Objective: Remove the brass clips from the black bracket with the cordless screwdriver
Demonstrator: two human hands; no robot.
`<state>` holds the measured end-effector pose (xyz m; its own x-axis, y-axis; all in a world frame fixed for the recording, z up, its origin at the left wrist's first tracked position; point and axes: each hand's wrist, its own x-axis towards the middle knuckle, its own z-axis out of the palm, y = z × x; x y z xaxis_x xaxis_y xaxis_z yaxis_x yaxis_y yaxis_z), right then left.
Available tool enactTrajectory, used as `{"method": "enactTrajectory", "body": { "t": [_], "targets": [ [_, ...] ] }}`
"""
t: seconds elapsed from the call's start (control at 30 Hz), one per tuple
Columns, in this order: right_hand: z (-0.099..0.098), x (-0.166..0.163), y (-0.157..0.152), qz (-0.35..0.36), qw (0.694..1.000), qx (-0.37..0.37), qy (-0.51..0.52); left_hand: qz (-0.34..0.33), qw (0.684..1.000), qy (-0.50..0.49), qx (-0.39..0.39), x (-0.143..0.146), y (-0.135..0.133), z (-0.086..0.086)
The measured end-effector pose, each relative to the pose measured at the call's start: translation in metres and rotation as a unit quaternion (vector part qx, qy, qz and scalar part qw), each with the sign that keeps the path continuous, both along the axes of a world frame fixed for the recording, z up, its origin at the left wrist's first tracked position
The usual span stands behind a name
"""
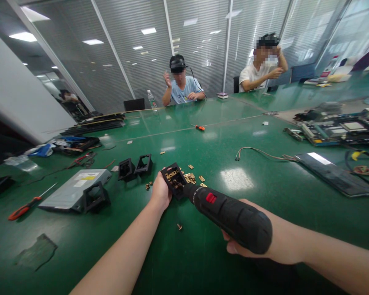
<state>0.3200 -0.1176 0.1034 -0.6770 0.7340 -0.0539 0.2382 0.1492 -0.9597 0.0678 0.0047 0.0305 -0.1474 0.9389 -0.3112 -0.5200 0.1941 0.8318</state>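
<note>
My left hand point(161, 191) is closed on a black plastic socket housing point(174, 174) with brass parts inside, tilted up off the green table. In my right hand point(237, 244) is a black cordless drill point(230, 219) with a red switch on top; its body hides most of my fingers. The drill's nose points into the housing, and the bit's tip is hidden. Just behind the housing lie several small brass plates point(202, 178). A single screw point(180, 226) rests on the table in front of it. Two more black housings point(143, 164) stand to the left.
Another black housing point(96, 197) leans by a flat metal drive point(76, 188), near an orange screwdriver point(25, 208). Circuit boards point(341, 128) and a dark flat panel point(335, 172) with wires lie right. A second screwdriver point(199, 128) lies farther back. Two people point(184, 84) sit across the table.
</note>
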Motion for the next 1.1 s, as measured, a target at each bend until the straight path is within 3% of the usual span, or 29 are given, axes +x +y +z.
{"method": "enactTrajectory", "body": {
  "t": [1.1],
  "targets": [
    [-0.0035, 0.0024, -0.0008, -0.01, 1.0, 0.021, -0.008, -0.003, 1.0, 0.016, 0.014, -0.0006, 0.0008, -0.0011]
  ]
}}
